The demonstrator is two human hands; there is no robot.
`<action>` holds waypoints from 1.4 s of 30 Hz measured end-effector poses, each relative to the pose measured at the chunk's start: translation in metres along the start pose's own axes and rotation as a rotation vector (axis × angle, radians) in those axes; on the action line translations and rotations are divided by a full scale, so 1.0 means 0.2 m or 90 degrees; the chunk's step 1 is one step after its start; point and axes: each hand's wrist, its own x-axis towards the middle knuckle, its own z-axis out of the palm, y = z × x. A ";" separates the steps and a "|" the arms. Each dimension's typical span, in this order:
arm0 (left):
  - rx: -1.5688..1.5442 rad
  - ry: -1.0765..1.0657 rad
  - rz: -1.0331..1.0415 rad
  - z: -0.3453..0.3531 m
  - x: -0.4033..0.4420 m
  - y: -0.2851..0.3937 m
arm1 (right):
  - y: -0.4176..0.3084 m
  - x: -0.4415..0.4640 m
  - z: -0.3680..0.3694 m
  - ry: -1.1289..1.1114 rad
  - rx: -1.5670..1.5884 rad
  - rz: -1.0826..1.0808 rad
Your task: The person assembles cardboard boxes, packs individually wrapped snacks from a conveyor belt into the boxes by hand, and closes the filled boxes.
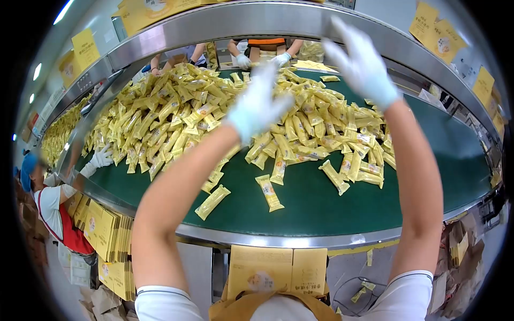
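White-gloved and slightly blurred, my left hand (258, 104) is raised over the heap of yellow wrapped snack packs (176, 101), its thumb apart from the fingers and nothing visible in it. My right hand (364, 67), also gloved, is lifted farther to the right, near the metal rail, with fingers spread and no pack in it. Several loose packs lie at the heap's near edge, among them a single pack (269, 193) and another pack (212, 202). They rest on a green conveyor belt (332, 214). Close to my body stands a yellow printed carton (261, 270).
A curved metal rail (225, 24) arches over the belt. At left, a co-worker in a red apron (72, 227) reaches in beside stacked flat cartons (101, 227). Across the belt, other people's hands (281, 59) work. Brown paper bags (455, 262) stand at right.
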 end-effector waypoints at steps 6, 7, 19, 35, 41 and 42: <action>0.009 -1.243 -0.261 -0.01 -1.34 0.16 | -0.26 -1.33 -0.28 -0.723 0.553 0.216; 0.012 -1.128 -0.337 -0.04 -1.49 0.16 | -0.30 -1.57 -0.32 -0.900 0.534 0.331; -0.027 -0.137 -0.747 0.53 -2.55 0.18 | -1.02 -2.55 -0.12 -0.466 0.538 1.117; -0.723 -0.342 -0.260 -0.12 -2.17 0.80 | -1.02 -2.14 -0.63 0.137 0.541 0.720; -0.494 -0.392 0.060 -0.14 -2.05 0.88 | -1.14 -2.16 -0.65 0.199 0.474 0.930; -0.457 -0.406 0.095 -0.14 -2.03 0.88 | -1.13 -2.11 -0.70 0.233 0.612 0.973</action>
